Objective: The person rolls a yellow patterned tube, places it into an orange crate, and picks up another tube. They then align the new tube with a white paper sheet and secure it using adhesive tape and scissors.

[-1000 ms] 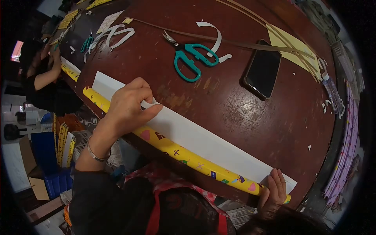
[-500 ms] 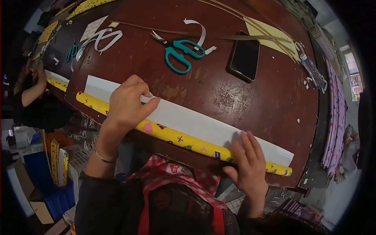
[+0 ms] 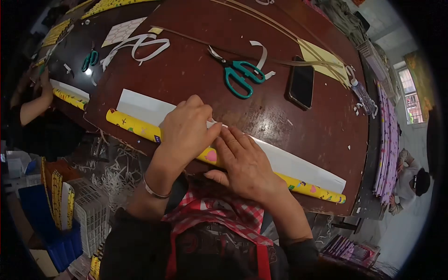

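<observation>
A long roll of yellow printed wrapping paper lies along the near table edge, its white underside spread flat behind it. My left hand is closed, with thumb and fingers pinching the paper's white far edge near the middle; the fingertips are partly hidden. Close beside it, my right hand lies over the roll, fingers extended forward onto the white sheet and thumb toward me. The fingertips of both hands nearly meet. Beyond them are teal-handled scissors, with blades apart, and a dark phone.
White strips and long brown strips lie across the table. A clear bottle is at the right. A co-worker's arm works at left with another yellow roll. Purple rolls are stacked at right.
My right hand has moved left along the roll, up beside my left hand. My left hand still pinches the paper edge. The view has shifted, so the table items appear farther right.
</observation>
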The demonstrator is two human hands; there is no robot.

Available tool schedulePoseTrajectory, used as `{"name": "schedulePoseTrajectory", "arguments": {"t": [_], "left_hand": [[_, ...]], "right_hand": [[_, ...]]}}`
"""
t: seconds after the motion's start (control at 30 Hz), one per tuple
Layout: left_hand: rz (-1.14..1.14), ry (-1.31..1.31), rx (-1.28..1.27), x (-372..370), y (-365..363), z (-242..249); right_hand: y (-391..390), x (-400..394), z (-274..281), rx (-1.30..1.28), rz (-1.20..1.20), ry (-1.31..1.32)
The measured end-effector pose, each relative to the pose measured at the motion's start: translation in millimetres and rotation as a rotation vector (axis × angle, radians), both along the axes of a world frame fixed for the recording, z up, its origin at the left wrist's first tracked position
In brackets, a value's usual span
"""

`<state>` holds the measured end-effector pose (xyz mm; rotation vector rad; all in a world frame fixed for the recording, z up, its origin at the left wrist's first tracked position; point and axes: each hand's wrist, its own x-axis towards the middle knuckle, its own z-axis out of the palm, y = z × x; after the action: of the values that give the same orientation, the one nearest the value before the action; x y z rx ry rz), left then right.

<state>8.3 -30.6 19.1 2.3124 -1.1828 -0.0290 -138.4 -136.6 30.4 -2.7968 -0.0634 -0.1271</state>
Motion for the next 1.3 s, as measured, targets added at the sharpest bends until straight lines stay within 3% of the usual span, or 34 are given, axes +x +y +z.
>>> {"name": "schedulePoseTrajectory", "arguments": {"t": [0.3,0.6,0.9,1.3], "left_hand": [[-0.110,0.032,0.060,16.3,9.0,6.5],[-0.291,0.013,0.075,83.1,62.6,29.0],[-0.075,0.215,0.134,124.7,115.7,40.8],[0.140,0.145,0.120,151.8,127.4,36.7]], "right_hand": [[0.7,0.3,0.2,0.027,-0.008,-0.011],[0.2,2.1,1.3,0.026,-0.012,-0.020],[0.3,3.7,6.9,0.022,-0.022,0.037],[-0.7,4.4,5.3,0.023,-0.023,0.073]]}}
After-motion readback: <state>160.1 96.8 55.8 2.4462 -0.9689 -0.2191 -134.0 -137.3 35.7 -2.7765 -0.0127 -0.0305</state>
